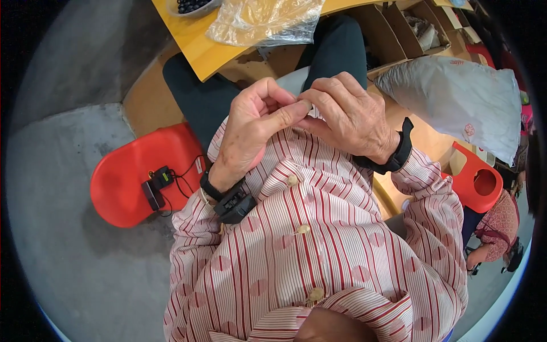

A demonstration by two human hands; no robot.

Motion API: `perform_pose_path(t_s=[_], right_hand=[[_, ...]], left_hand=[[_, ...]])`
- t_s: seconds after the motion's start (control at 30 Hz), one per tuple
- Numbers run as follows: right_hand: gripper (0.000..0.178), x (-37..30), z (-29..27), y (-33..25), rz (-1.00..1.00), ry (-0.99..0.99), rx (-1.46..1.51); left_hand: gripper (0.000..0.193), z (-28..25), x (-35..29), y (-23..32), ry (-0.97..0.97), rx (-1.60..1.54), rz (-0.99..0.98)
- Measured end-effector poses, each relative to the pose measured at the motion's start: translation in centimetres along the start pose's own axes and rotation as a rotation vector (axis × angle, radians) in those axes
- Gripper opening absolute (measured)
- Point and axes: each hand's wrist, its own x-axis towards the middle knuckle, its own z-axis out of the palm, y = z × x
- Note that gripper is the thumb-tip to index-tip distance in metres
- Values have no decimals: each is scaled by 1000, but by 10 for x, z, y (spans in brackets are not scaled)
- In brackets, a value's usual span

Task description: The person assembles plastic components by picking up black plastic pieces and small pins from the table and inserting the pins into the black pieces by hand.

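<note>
My left hand [250, 128] and my right hand [350, 117] meet above my lap, in front of my striped shirt. The left thumb and fingers are pinched together and touch the right fingertips. The right fingers are curled in a pinch as well. Whatever sits between the fingertips is hidden or too small to make out. Just beyond the hands, on the yellow table [196, 48], lie a crumpled clear plastic bag [268, 23] and a clear bowl [212, 7] of small dark round pieces, cut off by the upper edge.
On my left stands a red stool [117, 182] carrying small black devices [156, 185] with cables. To the right are open cardboard boxes [393, 34], a big pale sack [456, 102] and a red chair [478, 185]. Another person [498, 225] is at the far right.
</note>
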Motion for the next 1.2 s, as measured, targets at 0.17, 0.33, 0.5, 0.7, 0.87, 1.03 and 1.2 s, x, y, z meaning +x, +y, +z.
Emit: perform_pose_path(t_s=[0.17,0.33,0.5,0.7,0.87,1.03,1.2], right_hand=[[40,1,-1,5,30,0,105],[37,1,1,8,69,-3,270],[27,-5,6,13,251,-83,602],[20,-3,8,-2,658,-107,1011],[18,-5,11,0,665,-130,1040],[14,-9,15,0,625,-91,1036],[11,-9,18,4,480,-49,899]], left_hand=[[12,0,-1,3,15,-39,10],[13,2,-3,5,33,-8,63],[15,-1,-5,1,90,-40,98],[17,-1,-6,-1,108,-60,109],[17,-2,-5,-1,109,-40,102],[16,0,-5,-1,89,-97,49],[15,-1,-4,-2,76,-126,-3]])
